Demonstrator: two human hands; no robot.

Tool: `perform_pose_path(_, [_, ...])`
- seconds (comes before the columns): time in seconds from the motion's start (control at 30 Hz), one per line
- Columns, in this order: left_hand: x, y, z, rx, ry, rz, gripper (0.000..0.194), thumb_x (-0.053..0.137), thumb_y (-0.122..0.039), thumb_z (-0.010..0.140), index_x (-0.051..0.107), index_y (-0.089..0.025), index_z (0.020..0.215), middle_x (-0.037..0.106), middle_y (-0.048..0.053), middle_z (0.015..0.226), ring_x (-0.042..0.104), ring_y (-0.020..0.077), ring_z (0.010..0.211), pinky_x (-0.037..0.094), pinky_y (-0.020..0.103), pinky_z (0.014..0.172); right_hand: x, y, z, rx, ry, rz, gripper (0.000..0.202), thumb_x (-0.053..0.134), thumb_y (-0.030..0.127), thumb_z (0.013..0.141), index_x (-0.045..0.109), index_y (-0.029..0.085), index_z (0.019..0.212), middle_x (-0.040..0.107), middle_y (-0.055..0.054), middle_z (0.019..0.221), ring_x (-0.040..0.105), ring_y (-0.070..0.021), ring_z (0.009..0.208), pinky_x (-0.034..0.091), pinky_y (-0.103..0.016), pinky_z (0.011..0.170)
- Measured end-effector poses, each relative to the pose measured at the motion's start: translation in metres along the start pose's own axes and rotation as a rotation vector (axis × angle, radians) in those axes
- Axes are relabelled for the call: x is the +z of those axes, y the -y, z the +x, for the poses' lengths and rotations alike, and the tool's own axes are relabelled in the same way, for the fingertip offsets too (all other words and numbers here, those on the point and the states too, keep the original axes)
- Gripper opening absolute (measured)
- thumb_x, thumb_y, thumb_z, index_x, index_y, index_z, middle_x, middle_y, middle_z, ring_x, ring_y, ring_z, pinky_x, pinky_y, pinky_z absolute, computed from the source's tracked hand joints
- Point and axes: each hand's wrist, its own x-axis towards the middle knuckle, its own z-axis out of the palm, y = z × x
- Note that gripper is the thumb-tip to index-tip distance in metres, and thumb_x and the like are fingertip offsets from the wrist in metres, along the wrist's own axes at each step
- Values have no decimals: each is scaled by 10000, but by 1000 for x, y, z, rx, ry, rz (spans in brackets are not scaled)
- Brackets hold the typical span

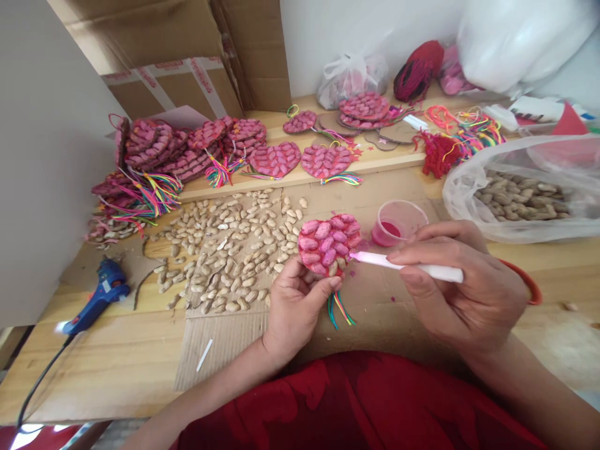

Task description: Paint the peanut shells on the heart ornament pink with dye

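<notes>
My left hand (300, 306) grips a round ornament (330, 242) covered with peanuts in their shells, by its lower edge. Most of its peanuts are pink; a couple near the bottom are still tan. Coloured threads (340, 309) hang below it. In my right hand (462, 281) is a white marker-like brush (412, 265), held like a pen. Its pink tip is at the ornament's right edge; whether it touches a peanut I cannot tell. Just behind my right hand stands a clear plastic cup (403, 219) with pink liquid in it.
Loose peanuts (244, 250) spread over cardboard to the left. A blue glue gun (100, 294) lies at the far left with its cord. Finished-looking pink peanut ornaments (178, 147) are stacked at the back. On the right is a plastic bag of peanuts (520, 197).
</notes>
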Motion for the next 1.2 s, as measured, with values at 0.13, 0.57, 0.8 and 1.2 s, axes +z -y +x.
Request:
perform_pose_path(0.13, [0, 0, 0, -14, 2, 12, 330, 773, -135, 750, 652, -214, 1046, 721, 26, 1041, 677, 131, 903, 553, 270, 849, 1, 0, 1, -21, -14, -45, 148, 658, 128, 800, 672, 215, 919, 727, 2, 801, 633, -182, 809, 528, -414, 805])
perform_pose_path(0.57, [1, 0, 0, -68, -8, -23, 345, 783, -155, 742, 648, -228, 1051, 713, 13, 1022, 665, 122, 879, 553, 245, 797, 2, -2, -1, 4, -14, -40, 171, 673, 150, 775, 685, 238, 921, 726, 9, 795, 628, -199, 790, 519, -423, 794])
perform_pose_path(0.8, [1, -1, 0, -75, -22, -10, 358, 792, -163, 729, 647, -223, 1051, 714, 18, 1022, 667, 123, 863, 554, 246, 787, -1, -1, -2, -10, 39, 9, 186, 676, 155, 772, 682, 236, 940, 732, 11, 819, 632, -210, 853, 524, -425, 821])
perform_pose_path(1.2, [0, -2, 1, -109, -23, -38, 350, 791, -158, 739, 637, -207, 1050, 718, 14, 984, 673, 101, 805, 566, 216, 739, 0, -2, -3, -26, 65, 1, 161, 682, 175, 773, 679, 235, 922, 726, 9, 805, 637, -219, 869, 507, -427, 790])
